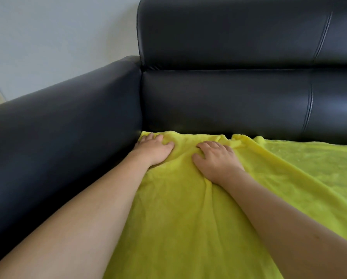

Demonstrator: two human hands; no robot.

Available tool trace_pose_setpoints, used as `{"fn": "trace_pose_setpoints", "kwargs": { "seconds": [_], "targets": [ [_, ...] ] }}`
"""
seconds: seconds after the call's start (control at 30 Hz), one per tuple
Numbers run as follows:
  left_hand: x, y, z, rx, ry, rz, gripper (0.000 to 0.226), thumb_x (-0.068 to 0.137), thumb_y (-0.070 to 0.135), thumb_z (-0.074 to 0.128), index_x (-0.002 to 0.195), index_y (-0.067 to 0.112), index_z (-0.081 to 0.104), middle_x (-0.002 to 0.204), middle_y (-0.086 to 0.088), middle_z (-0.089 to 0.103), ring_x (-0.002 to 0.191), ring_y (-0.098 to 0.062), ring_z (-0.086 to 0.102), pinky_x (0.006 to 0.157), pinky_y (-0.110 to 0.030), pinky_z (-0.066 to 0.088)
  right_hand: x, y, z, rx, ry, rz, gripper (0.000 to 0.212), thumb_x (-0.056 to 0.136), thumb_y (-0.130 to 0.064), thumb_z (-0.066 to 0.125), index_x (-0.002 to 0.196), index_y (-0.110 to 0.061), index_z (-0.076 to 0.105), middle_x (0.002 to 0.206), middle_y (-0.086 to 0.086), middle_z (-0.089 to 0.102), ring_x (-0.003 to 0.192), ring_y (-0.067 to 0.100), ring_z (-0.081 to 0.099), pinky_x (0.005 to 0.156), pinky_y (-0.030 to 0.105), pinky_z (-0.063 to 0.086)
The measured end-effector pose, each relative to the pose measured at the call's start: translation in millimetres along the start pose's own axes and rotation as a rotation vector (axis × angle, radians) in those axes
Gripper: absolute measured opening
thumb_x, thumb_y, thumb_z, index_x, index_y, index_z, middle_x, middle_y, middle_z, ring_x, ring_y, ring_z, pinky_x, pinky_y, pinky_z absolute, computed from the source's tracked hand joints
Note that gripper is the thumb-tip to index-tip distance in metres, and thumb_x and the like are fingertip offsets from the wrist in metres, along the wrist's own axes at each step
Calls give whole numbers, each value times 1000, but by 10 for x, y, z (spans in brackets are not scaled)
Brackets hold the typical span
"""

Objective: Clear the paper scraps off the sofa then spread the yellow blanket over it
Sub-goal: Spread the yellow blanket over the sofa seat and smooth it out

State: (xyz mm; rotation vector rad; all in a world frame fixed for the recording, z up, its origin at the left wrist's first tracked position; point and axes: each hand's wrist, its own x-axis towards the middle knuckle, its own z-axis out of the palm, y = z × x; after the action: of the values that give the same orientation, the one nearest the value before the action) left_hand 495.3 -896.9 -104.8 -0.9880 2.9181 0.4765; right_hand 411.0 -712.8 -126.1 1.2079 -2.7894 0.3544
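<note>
The yellow blanket (198,208) lies over the seat of the black leather sofa (229,101), and its far edge reaches the base of the backrest. My left hand (153,150) is at the blanket's back left corner, right beside the armrest, with its fingers curled into a fold of the fabric. My right hand (216,161) sits a little to the right, its bent fingers digging into the blanket, and creases run out from under its wrist. I see no paper scraps.
The sofa's armrest (57,121) runs along the left, touching my left forearm. The backrest (239,37) rises just behind my hands. A pale wall (57,33) shows at the upper left. The blanket stretches flatter to the right.
</note>
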Motion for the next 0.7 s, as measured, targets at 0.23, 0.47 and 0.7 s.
{"fn": "trace_pose_setpoints", "kwargs": {
  "seconds": [0.23, 0.47, 0.7],
  "targets": [
    [-602, 53, 110, -13, 143, -31, 69, 93, 59, 21, 149, 22, 35, 156, -5, 32, 141, -29, 30, 114, -47, 26, 34, 25, 18, -21, -12, 9, 64, 88, -55, 22, 145, -28, 36, 153, -3, 34, 141, 16, 26, 115, 42, 15],
    [-1316, 99, 166, 107, 391, 116, 49, 93, 45, 37, 131, 16, 48, 134, -7, 53, 122, -30, 48, 105, -44, 36, 23, -76, -159, 59, -39, 30, 56, 94, -47, 29, 144, -24, 40, 154, -1, 33, 139, 21, 30, 114, 43, 21],
    [-1766, -163, 298, 15, 70, -34, 77, 91, 72, 13, 156, 32, 4, 166, 1, 1, 150, -28, 3, 121, -48, 6, -501, -295, -431, 12, 69, -11, 57, 97, -46, 25, 143, -15, 38, 152, 5, 34, 136, 25, 34, 111, 44, 24]
  ]
}}
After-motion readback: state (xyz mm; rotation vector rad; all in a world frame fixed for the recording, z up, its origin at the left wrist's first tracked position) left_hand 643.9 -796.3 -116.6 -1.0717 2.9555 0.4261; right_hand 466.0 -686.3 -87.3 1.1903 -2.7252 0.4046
